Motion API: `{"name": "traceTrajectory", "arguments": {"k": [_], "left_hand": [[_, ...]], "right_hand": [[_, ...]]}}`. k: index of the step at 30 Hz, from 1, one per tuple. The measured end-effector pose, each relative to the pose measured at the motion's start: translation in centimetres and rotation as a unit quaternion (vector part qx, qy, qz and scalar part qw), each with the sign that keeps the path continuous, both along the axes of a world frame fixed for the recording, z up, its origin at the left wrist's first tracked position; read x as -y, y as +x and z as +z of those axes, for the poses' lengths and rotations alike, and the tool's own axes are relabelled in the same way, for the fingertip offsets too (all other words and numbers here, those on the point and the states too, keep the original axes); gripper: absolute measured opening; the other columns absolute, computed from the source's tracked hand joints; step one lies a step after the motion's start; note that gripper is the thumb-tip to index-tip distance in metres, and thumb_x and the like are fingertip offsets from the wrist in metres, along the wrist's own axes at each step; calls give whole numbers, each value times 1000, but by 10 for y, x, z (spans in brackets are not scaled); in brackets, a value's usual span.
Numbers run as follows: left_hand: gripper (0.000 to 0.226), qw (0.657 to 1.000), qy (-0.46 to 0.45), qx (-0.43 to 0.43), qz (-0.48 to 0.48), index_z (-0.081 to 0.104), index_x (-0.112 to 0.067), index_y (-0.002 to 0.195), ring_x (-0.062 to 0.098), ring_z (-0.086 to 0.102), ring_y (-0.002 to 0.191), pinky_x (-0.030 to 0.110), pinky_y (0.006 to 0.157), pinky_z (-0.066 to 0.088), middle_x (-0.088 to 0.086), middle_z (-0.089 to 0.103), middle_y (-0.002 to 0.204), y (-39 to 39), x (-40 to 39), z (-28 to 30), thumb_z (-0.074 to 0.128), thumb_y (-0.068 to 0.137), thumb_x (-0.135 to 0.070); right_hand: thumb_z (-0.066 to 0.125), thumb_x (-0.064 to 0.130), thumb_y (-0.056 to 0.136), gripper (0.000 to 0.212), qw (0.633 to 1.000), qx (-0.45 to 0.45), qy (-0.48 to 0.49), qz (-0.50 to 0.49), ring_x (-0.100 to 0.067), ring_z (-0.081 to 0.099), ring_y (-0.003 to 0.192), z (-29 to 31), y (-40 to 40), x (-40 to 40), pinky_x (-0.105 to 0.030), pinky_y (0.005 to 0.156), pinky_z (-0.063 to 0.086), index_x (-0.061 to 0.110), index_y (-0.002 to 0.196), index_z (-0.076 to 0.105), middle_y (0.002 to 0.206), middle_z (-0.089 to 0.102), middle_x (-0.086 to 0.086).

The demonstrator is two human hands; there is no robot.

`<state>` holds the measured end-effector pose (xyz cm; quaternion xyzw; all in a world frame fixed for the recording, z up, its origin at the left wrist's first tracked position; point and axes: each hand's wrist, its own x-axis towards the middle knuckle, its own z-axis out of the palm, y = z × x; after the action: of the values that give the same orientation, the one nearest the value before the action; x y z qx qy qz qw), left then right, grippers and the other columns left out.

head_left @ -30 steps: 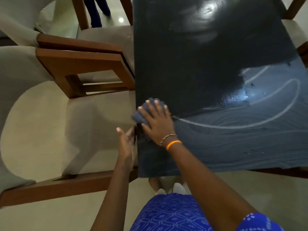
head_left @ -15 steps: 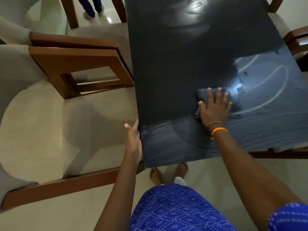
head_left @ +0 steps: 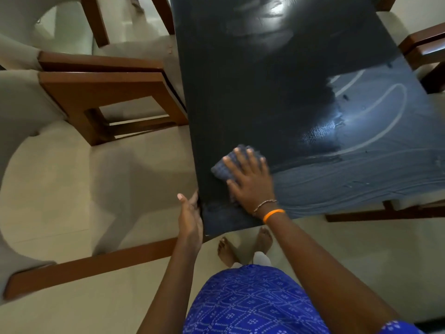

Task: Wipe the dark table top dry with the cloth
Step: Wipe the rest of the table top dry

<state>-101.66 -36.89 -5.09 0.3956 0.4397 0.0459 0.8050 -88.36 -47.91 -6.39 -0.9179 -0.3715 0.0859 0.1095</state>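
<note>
The dark table top (head_left: 265, 92) fills the upper middle and right of the head view. Its far part looks matt, while the near right part carries pale wet streaks (head_left: 375, 131). A dark blue cloth (head_left: 225, 166) lies on the top near the left edge. My right hand (head_left: 250, 179) presses flat on it with fingers spread and straight. My left hand (head_left: 190, 218) rests against the table's left edge near the front corner, fingers straight.
Cushioned chairs with brown wooden frames (head_left: 108, 92) stand close along the table's left side. Another wooden chair arm (head_left: 423, 44) is at the right. My bare feet (head_left: 243, 247) stand on the pale floor just below the table's front edge.
My right hand slid the cloth right across the table, then back left to near the left edge. My left hand stayed at the table's edge.
</note>
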Motion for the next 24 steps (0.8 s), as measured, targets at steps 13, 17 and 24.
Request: {"name": "traceTrajectory", "arguments": {"k": [13, 17, 24], "left_hand": [[80, 1000, 9, -16, 1, 34, -16, 143, 21, 37, 134, 38, 114, 26, 6, 38, 148, 1, 5, 7, -2, 89, -63], [86, 999, -30, 8, 10, 35, -10, 142, 25, 38, 134, 40, 114, 26, 11, 40, 146, -1, 3, 15, -3, 88, -65], [81, 996, 22, -59, 70, 30, -9, 144, 27, 35, 136, 40, 110, 26, 13, 36, 149, -25, -2, 30, 7, 90, -64]], "right_hand": [[48, 37, 91, 62, 959, 11, -18, -282, -36, 6, 146, 3, 50, 102, -56, 116, 6, 27, 147, 25, 159, 12, -9], [42, 46, 86, 67, 993, -1, -3, -121, -35, 6, 146, 4, -26, 38, -53, 116, 3, 27, 148, 23, 159, 14, -10], [47, 47, 85, 70, 996, -20, 16, 90, -33, 4, 146, -6, -110, -16, -55, 115, 5, 26, 148, 23, 159, 16, -9]]}}
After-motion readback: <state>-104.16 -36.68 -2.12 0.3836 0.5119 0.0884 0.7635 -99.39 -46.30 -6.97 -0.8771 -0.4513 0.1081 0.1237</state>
